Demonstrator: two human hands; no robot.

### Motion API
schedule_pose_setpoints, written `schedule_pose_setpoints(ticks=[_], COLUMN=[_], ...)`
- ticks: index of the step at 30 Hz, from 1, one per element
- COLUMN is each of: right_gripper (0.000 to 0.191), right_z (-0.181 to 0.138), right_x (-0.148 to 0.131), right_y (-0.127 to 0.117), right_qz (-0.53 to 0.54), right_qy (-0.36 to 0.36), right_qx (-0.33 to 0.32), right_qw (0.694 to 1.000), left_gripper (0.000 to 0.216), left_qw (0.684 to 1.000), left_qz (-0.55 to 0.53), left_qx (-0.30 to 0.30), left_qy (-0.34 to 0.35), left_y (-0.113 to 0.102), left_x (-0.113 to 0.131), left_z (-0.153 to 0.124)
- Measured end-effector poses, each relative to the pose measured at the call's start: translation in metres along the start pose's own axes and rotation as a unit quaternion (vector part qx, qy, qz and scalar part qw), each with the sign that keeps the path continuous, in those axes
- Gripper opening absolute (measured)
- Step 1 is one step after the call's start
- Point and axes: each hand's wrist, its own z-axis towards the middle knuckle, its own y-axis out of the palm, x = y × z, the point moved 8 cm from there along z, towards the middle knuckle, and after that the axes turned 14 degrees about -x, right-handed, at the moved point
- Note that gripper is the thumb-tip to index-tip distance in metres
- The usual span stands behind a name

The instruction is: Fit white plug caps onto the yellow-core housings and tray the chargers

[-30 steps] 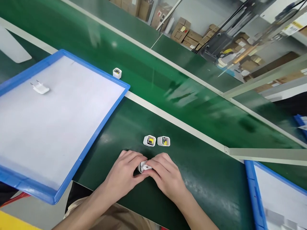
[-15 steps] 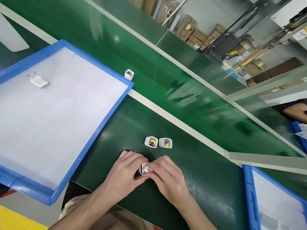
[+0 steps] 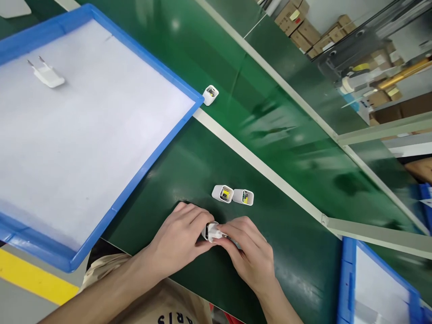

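My left hand [image 3: 180, 238] is closed around a small white charger housing [image 3: 206, 229], mostly hidden by the fingers. Between thumb and fingertips my right hand [image 3: 251, 252] pinches a white two-pin plug piece [image 3: 215, 232] at the housing's end. A dark gap shows along one side between the two parts; how far they fit together I cannot tell. Just beyond my hands two open white charger housings, a left one [image 3: 222, 194] and a right one [image 3: 243, 197], lie side by side with yellow components and circuit boards inside.
A blue-rimmed tray [image 3: 148, 164] with a white lining fills the left, and a loose plug piece [image 3: 49, 75] lies in it. Another open housing [image 3: 211, 95] stands by its corner. Metal rails [image 3: 263, 164] cross the green bench. A second blue tray [image 3: 347, 274] is at lower right.
The view has shifted, so the tray and housings appear displaced. My right fingers have drawn back slightly to the right, and more of the plug piece shows between my hands.
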Motion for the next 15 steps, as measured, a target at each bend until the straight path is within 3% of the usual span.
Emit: schedule_pose_setpoints(ticks=[6, 15], right_gripper=[0.027, 0.026], right_z=[0.004, 0.009], right_x=[-0.001, -0.023], right_y=[0.002, 0.002], right_qz=[-0.017, -0.127], right_qy=[0.014, 0.014], right_qx=[-0.030, -0.076], right_qw=[0.999, 0.989], left_gripper=[0.016, 0.017], left_qw=[1.000, 1.000], left_qz=[0.000, 0.009], left_qx=[0.003, -0.004], left_qy=[0.003, 0.003], left_y=[-0.001, 0.001], left_x=[-0.002, -0.004], left_z=[0.001, -0.003])
